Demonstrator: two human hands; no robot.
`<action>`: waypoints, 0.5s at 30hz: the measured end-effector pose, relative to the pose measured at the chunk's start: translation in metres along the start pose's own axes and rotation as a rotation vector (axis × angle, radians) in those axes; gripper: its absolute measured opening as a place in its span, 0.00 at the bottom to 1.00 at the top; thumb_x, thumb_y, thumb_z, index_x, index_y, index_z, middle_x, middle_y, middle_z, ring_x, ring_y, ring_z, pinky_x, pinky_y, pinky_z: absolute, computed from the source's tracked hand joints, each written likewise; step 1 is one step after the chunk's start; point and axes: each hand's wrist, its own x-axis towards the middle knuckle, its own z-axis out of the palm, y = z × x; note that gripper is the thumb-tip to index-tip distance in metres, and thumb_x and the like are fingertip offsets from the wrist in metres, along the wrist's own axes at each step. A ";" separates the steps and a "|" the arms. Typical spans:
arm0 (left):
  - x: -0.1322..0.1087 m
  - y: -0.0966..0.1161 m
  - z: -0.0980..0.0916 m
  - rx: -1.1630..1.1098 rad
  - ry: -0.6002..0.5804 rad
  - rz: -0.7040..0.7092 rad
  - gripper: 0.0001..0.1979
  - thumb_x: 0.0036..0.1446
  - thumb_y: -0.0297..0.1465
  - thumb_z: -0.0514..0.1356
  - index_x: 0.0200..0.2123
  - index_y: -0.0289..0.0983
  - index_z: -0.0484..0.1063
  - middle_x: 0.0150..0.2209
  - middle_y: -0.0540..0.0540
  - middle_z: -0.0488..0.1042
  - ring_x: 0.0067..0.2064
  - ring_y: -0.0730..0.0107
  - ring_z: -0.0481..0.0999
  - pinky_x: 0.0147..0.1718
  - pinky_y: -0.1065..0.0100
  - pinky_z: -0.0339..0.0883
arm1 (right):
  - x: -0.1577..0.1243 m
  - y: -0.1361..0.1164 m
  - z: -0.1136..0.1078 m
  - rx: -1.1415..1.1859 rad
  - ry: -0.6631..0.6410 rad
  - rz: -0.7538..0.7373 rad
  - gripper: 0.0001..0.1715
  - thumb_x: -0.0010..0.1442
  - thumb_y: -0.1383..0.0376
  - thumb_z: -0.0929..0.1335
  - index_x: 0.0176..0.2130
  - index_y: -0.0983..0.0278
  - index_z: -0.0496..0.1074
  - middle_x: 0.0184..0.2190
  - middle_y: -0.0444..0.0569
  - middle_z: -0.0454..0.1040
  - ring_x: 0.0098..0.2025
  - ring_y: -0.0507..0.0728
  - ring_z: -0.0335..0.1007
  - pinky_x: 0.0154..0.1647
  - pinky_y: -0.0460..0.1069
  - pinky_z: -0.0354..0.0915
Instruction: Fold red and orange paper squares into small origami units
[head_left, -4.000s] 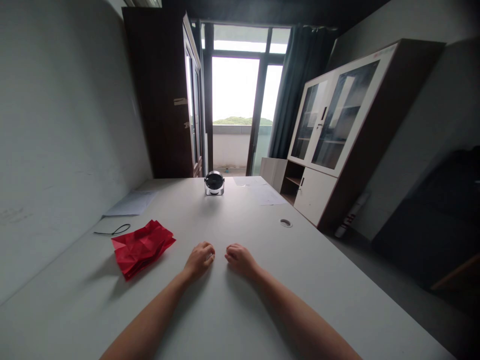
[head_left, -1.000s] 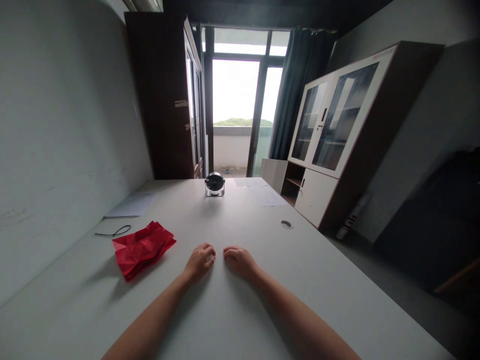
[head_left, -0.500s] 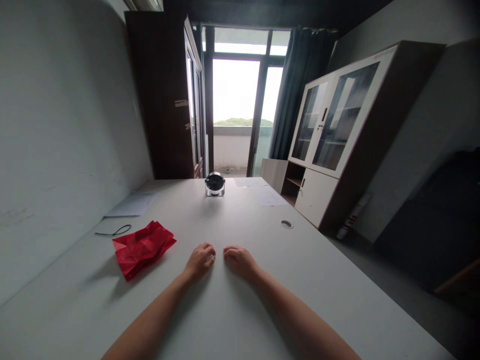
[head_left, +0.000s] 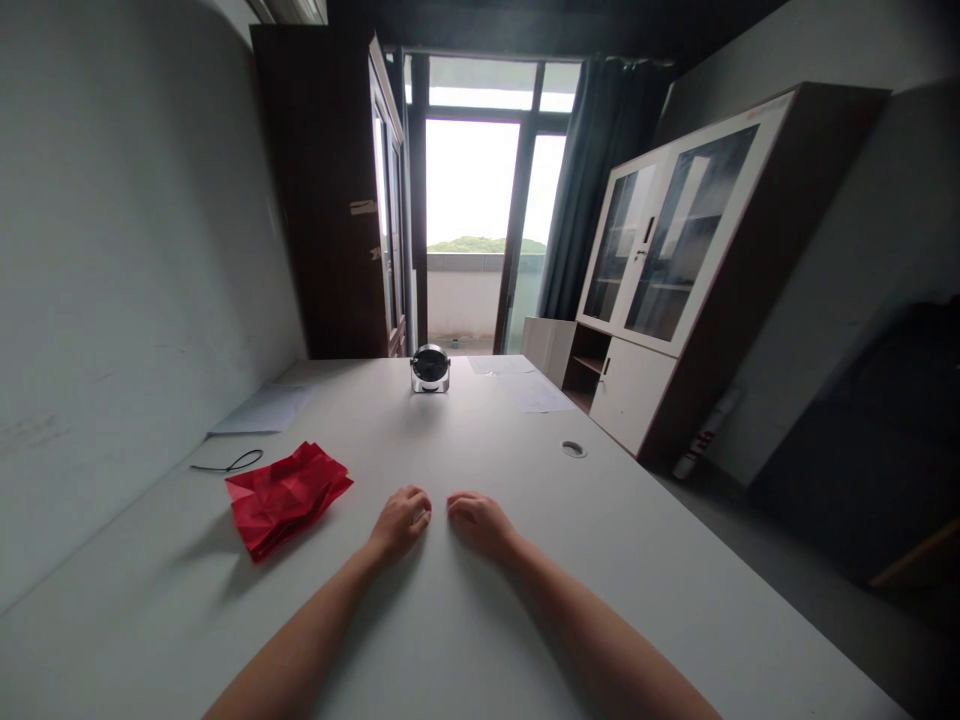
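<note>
My left hand [head_left: 400, 521] and my right hand [head_left: 477, 521] rest side by side on the white table [head_left: 465, 620], a small gap between them. Both have their fingers curled under into loose fists, and nothing shows in either. A crumpled red paper [head_left: 286, 495] lies on the table to the left of my left hand, a hand's width away and untouched.
A small round black and silver device [head_left: 430, 368] stands at the table's far middle. A thin black cord [head_left: 229, 463] and white paper sheets [head_left: 262, 409] lie at the far left by the wall. A cable hole [head_left: 573, 449] is at the right. A glass-door cabinet [head_left: 667, 260] stands beyond the right edge.
</note>
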 end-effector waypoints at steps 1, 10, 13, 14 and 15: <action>0.000 0.000 0.000 0.001 0.000 0.000 0.05 0.58 0.30 0.57 0.36 0.41 0.73 0.43 0.45 0.74 0.48 0.60 0.72 0.51 0.62 0.63 | 0.000 0.000 0.000 0.000 -0.002 0.000 0.16 0.58 0.74 0.65 0.36 0.59 0.80 0.43 0.46 0.80 0.45 0.55 0.75 0.51 0.48 0.67; 0.000 0.000 0.000 0.003 -0.005 0.004 0.06 0.58 0.30 0.57 0.36 0.41 0.73 0.43 0.45 0.74 0.48 0.60 0.71 0.51 0.61 0.63 | 0.000 -0.002 -0.001 0.000 0.010 -0.012 0.16 0.58 0.74 0.65 0.36 0.59 0.80 0.42 0.46 0.80 0.45 0.55 0.75 0.51 0.47 0.66; 0.000 -0.001 0.000 0.004 -0.007 0.007 0.06 0.57 0.29 0.57 0.36 0.41 0.73 0.44 0.45 0.74 0.49 0.60 0.71 0.51 0.61 0.63 | 0.000 -0.001 0.000 -0.001 0.004 -0.015 0.15 0.58 0.74 0.65 0.36 0.59 0.80 0.42 0.46 0.80 0.44 0.54 0.75 0.51 0.47 0.66; 0.000 -0.001 0.001 0.004 -0.006 0.009 0.06 0.57 0.29 0.57 0.36 0.41 0.73 0.44 0.45 0.74 0.49 0.60 0.71 0.51 0.61 0.63 | 0.000 0.000 0.000 -0.001 0.003 -0.016 0.15 0.58 0.74 0.65 0.35 0.59 0.80 0.42 0.46 0.80 0.44 0.54 0.75 0.51 0.47 0.67; 0.000 -0.001 0.001 0.003 -0.004 0.009 0.06 0.57 0.29 0.57 0.36 0.41 0.73 0.44 0.45 0.74 0.49 0.60 0.71 0.52 0.61 0.63 | 0.000 0.000 0.000 -0.003 0.001 -0.016 0.15 0.58 0.73 0.65 0.35 0.59 0.80 0.42 0.46 0.80 0.44 0.54 0.75 0.51 0.47 0.66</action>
